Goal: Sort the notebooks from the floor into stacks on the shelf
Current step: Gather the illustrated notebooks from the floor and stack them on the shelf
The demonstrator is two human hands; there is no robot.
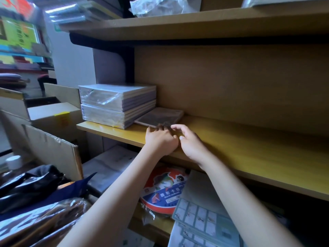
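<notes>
A thin grey-brown notebook [160, 116] lies flat on the yellow wooden shelf [249, 154], right beside two wrapped stacks of notebooks [115, 104] at the shelf's left end. My left hand [161, 139] rests on the shelf with its fingertips touching the near edge of the thin notebook. Close beside it on the right, my right hand [188, 141] hovers over the shelf with loosely curled fingers and holds nothing; its fingertips sit just short of the notebook's near corner.
The shelf stretches bare to the right. An upper shelf [195, 24] carries plastic-wrapped goods. Open cardboard boxes [53, 118] stand at the left. Below are a round cardboard pack [163, 189], grid sheets [204, 221] and dark plastic bags [32, 184].
</notes>
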